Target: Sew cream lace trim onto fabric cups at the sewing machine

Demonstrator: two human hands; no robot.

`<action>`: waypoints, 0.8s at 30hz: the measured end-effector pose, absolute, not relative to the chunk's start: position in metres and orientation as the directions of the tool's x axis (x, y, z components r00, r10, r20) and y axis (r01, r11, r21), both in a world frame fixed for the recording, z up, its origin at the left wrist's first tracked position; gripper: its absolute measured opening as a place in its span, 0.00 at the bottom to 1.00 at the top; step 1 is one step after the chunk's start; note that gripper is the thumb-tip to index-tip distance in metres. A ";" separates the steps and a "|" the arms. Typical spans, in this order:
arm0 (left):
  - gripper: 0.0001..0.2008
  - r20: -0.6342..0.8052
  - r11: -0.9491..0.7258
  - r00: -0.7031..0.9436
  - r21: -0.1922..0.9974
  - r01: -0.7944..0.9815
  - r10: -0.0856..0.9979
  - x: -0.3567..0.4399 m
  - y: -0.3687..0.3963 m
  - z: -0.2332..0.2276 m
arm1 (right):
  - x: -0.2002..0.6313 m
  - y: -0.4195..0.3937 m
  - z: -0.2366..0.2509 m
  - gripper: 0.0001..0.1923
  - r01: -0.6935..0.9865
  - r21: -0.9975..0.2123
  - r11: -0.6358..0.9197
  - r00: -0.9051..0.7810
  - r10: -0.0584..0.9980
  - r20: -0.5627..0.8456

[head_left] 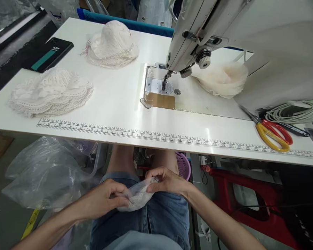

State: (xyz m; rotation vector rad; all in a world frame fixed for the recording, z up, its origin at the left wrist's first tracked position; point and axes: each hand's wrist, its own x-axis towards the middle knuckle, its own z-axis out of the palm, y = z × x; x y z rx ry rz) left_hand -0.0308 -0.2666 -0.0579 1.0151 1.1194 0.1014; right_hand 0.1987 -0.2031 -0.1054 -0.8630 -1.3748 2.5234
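Over my lap, my left hand (114, 198) and my right hand (163, 180) each pinch an end of a small white lace fabric piece (139, 198) with a sheer edge. The piece hangs curved between them, below the table's front edge. Up on the table lie a stack of white lace pieces (52, 92) at the left and a pile of cream lace cups (113, 45) behind it. A sewing machine (203, 38) stands at the right, its presser foot (164, 85) over the metal plate. Beige sheer fabric (223, 80) rests under the machine's arm.
A printed ruler (156, 136) runs along the table's front. Scissors (272, 135) with red and yellow handles lie at the right, beside a coil of pale cord (297, 111). A black phone (49, 53) lies back left. Plastic bags (49, 173) and a red stool (255, 205) flank my legs.
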 end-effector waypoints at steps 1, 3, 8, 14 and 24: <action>0.12 -0.693 0.561 0.490 0.718 0.411 0.528 -0.031 -0.265 -0.057 | 0.200 -0.203 -0.106 0.11 0.145 -0.805 -0.575 -0.826 0.378 -0.419; 0.14 -0.684 0.547 0.513 0.726 0.416 0.518 -0.031 -0.263 -0.054 | 0.202 -0.203 -0.106 0.11 0.148 -0.803 -0.578 -0.825 0.375 -0.422; 0.17 -0.645 0.559 0.565 0.752 0.349 0.514 -0.033 -0.264 -0.055 | 0.202 -0.203 -0.106 0.11 0.149 -0.799 -0.582 -0.824 0.373 -0.425; 0.11 -0.685 0.581 0.522 0.720 0.378 0.508 -0.028 -0.270 -0.065 | 0.201 -0.205 -0.108 0.12 0.150 -0.803 -0.576 -0.811 0.394 -0.434; 0.08 -0.653 0.513 0.555 0.754 0.410 0.516 -0.030 -0.264 -0.056 | 0.203 -0.204 -0.105 0.12 0.165 -0.798 -0.580 -0.815 0.376 -0.442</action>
